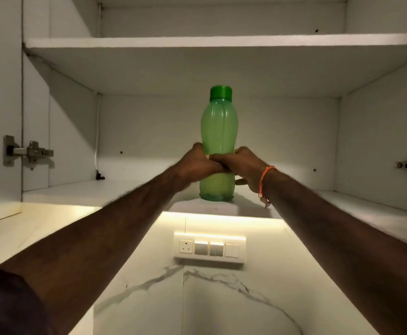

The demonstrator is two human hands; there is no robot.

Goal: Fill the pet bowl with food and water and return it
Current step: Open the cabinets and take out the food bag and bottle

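Both hands (218, 163) clasp the upright green bottle (219, 131) mid-body.

Home kitchen, open white wall cupboard (221, 42), marble backsplash (197, 298), switch panel (209, 249)

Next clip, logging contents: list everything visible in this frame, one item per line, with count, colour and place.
bottle: 1, translucent green with darker green cap, upright on the lower cabinet shelf at its front edge
lower cabinet shelf: 1, white, bears the bottle
upper cabinet shelf: 1, white, above the bottle
hinges: 2, metal, one on each cabinet side wall
switch panel: 1, white, on the wall below the cabinet, with a socket and switches
wall: white with grey veining, below the panel
wrist thread: 1, orange, on the right wrist
left hand: grips the bottle's waist
right hand: grips the bottle's waist
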